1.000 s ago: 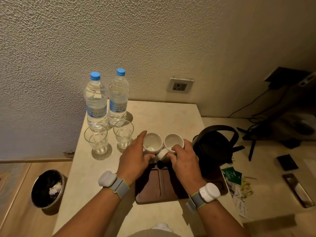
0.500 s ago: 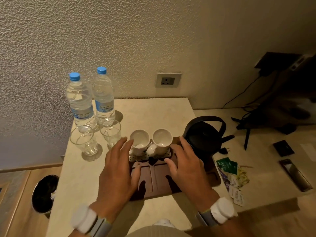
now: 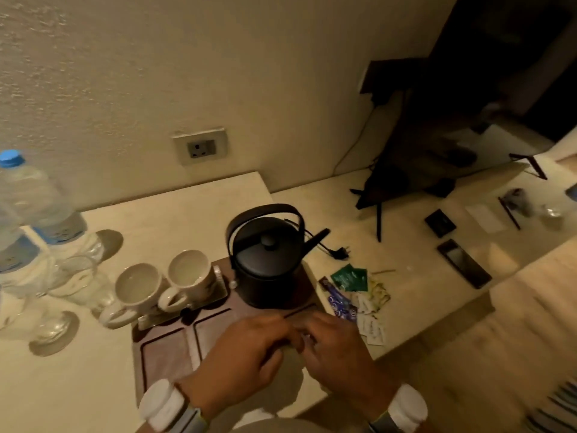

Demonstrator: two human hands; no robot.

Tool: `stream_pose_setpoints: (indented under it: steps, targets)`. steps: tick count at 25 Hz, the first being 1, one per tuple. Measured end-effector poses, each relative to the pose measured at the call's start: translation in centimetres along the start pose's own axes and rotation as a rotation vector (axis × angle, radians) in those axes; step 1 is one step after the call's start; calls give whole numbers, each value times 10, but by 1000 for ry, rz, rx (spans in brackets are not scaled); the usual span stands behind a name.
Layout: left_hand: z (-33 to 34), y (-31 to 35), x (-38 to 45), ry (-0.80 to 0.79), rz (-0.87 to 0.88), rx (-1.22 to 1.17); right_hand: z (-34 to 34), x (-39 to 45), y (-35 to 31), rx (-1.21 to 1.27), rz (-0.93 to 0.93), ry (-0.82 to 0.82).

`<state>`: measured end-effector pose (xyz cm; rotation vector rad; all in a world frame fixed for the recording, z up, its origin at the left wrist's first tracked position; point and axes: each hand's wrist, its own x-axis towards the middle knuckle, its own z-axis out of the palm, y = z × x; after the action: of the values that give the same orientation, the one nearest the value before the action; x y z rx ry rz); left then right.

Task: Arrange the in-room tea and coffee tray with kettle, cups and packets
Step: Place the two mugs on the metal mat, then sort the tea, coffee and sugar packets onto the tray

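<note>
Both hands, left hand (image 3: 240, 354) and right hand (image 3: 337, 351), meet over the tray (image 3: 162, 354) near the kettle (image 3: 268, 264); I cannot tell their grasp.

Two water bottles (image 3: 40, 210) with blue caps are seen far to the left of the hands, close to the wall. Two clear glasses (image 3: 75, 282) are stood just in front of the bottles, on round mats. A wall socket (image 3: 201, 147) is set in the wall, up and past the hands. A black plug (image 3: 338, 253) on a thin cord is laid on the desk (image 3: 175, 210), past the right hand. A small black square thing (image 3: 440, 223) and a long dark flat thing (image 3: 464, 263) are laid well apart from the hands, far to the right. More dark things are seen behind them, too blurred to tell.
</note>
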<state>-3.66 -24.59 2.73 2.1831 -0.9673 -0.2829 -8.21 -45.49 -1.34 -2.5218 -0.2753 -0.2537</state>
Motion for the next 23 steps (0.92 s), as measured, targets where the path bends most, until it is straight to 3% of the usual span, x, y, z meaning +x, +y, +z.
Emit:
stream_pose_setpoints:
  steps: [5,7,11,13,16,20,23]
  targets:
    - [46,17,59,-127,-1,-43,-31,-40,108,130,445,149]
    - [62,22,71,-149,-25,-54,-35,-53,149,114,556,77]
    - [80,26,84,-157,-97,-64,-14,-70,192,-90,497,-313]
    - [86,27,90,-168,-121,-75,-1,-75,194,-209,387,-377]
    - [91,32,99,-201,-128,-81,13,-74,196,-293,266,-266]
    - [96,34,109,-210,-129,-83,11,-43,224,-88,553,-38]
    - [97,32,114,-202,-134,-90,10,-6,245,-111,604,6]
